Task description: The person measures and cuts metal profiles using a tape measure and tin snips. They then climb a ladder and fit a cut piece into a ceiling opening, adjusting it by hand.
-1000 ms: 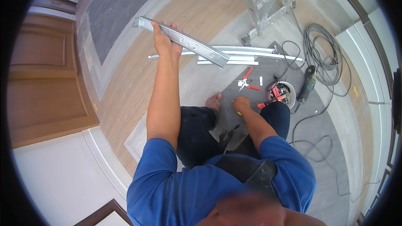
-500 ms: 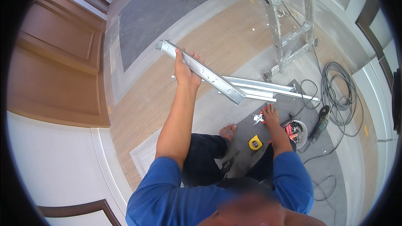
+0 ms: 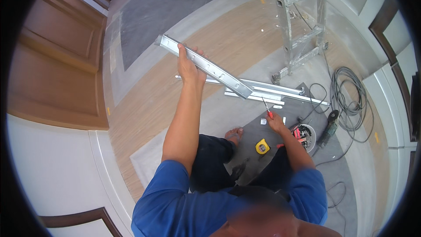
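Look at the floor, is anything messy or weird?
Yes, a bit messy. Small white bits lie loose near the right hand, like litter. The dark cable, only partly coiled, wanders off in loose loops, so it looks untidy. I can't see anything spilled or broken.

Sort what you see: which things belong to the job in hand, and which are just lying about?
Judging by the hands, in the job:
metal channel, in the left hand
red-handled tool, in the right hand
perhaps the similar metal strips

Apparently just lying or standing about:
yellow tape measure
white tub
power tool
coiled cable
ladder
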{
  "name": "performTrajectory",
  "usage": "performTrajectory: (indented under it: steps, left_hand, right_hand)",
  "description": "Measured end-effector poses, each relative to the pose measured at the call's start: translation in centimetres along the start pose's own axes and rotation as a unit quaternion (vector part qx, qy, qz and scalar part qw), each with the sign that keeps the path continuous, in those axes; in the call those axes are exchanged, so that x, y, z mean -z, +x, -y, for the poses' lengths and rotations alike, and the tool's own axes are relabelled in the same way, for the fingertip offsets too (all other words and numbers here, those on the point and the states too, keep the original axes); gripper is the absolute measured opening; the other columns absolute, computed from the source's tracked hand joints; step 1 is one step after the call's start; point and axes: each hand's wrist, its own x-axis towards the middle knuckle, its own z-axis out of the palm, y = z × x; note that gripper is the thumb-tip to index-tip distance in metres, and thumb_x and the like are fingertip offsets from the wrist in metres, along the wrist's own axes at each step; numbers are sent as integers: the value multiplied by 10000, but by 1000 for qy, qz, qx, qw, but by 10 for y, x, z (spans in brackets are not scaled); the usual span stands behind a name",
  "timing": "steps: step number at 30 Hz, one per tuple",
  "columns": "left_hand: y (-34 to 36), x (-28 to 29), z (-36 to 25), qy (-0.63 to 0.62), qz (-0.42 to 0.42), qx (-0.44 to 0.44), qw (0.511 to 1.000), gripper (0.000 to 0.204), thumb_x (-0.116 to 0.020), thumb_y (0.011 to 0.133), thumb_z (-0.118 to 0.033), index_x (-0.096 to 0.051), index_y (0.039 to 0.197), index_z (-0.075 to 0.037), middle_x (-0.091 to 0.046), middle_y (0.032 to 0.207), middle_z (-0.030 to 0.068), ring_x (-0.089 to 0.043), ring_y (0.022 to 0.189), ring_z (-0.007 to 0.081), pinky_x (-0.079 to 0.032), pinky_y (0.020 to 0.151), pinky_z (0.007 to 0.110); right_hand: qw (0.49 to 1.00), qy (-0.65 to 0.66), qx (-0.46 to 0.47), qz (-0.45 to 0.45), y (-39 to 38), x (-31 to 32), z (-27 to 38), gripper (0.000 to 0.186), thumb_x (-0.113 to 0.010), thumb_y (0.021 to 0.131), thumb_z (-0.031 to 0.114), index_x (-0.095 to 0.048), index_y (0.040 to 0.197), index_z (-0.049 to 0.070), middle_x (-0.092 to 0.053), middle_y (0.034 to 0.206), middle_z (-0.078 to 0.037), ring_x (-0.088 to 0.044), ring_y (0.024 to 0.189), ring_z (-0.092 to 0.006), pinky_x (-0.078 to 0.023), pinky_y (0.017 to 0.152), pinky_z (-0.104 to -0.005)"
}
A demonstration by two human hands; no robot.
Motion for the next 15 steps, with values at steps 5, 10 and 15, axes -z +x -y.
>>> performTrajectory:
  steps: [5,10,15]
  left_hand:
    - [-4,-16,8,47,-12,2,999,522,-570,1040,-500,-432,1339,-95,-523,1073,120,-580,890,252,-516,706,453]
    - [-27,-32,16,70,-5,-3,998,521,-586,1036,-486,-439,1339,-89,-542,1072,126,-593,869,248,-527,696,455]
    - [-50,-47,20,83,15,-18,996,484,-597,1035,-470,-466,1289,-79,-556,1023,118,-609,819,231,-544,635,419]
  right_hand:
    - [963,188,190,36,-78,41,60,481,-633,988,312,-582,1390,54,-702,1219,-180,-659,1167,-349,-491,1014,-410]
    - [965,112,234,-32,-131,66,108,449,-637,992,284,-587,1360,33,-691,1166,-183,-658,1099,-335,-505,964,-405]
    - [967,94,228,-65,-147,76,116,468,-636,992,337,-597,1342,29,-704,1114,-232,-674,1057,-412,-523,917,-436]
